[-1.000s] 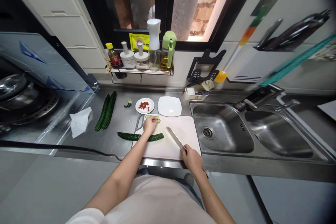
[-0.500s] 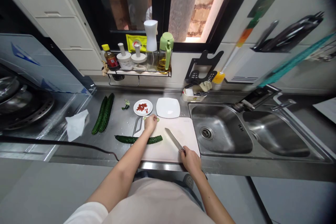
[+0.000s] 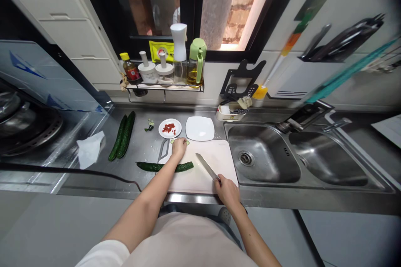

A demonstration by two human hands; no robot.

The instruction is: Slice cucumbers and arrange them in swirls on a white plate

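Slightly farther up over the row of cucumber slices point(image 3: 188, 142) than a second ago, with left hand point(image 3: 178, 149) now hiding the middle of it; fingers bunched and pointing down, pinch impossible to confirm. In right hand point(image 3: 228, 192), closed around the handle of a kitchen knife point(image 3: 207, 167), with blade angled toward the upper left over the white cutting board point(image 3: 203, 183), much as before. Beneath the left forearm, a long cucumber with a cut end point(image 3: 184, 167), partly on the board and partly beyond its left edge, unmoved.

Just above the board, near centre, a round white plate point(image 3: 162, 133) with small red pieces point(image 3: 169, 127) inside; beside it, an empty squarish white plate point(image 3: 199, 128). Farther right, an oblong caddy point(image 3: 223, 115) holding utensils. At upper centre, on a wall rack point(image 3: 156, 86), a green-topped dispenser point(image 3: 196, 60) with yellow oil. At left, two whole cucumbers point(image 3: 125, 137), side by side.
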